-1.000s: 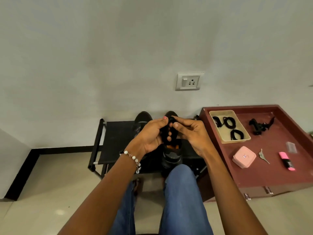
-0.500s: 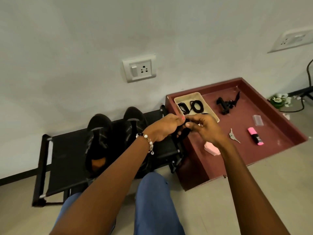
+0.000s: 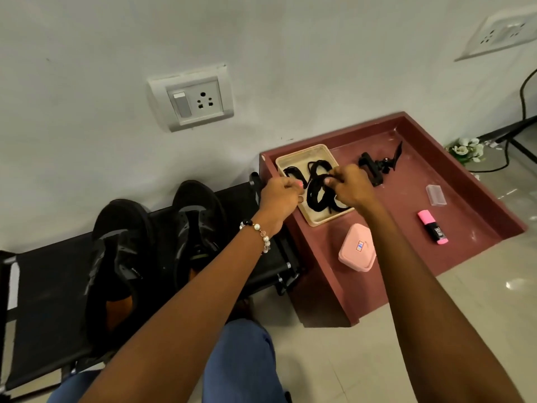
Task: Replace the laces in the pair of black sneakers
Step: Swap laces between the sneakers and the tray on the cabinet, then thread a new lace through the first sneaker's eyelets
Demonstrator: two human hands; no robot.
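Note:
Two black sneakers, the left one (image 3: 119, 257) and the right one (image 3: 197, 225), stand side by side on a black rack (image 3: 43, 289), toes to the wall. Neither shows a lace. To their right a beige tray (image 3: 308, 154) holds coiled black laces (image 3: 293, 173). My right hand (image 3: 353, 186) pinches a coiled black lace bundle (image 3: 316, 194) just over the tray. My left hand (image 3: 280, 196) hovers at the tray's left edge with curled fingers, close beside the bundle; whether it touches the lace is unclear.
The tray lies on a low maroon table (image 3: 406, 266) with a raised rim. On it are a pink box (image 3: 357, 248), a pink highlighter (image 3: 433, 226), a clear case (image 3: 436, 194) and a black clamp (image 3: 377, 167). Wall socket (image 3: 197, 101) above; my jeans-clad knee (image 3: 241, 362) below.
My view and both hands have swung right, from the sneakers to the beige tray. The lace bundle travelled with them and my hands have drawn slightly apart.

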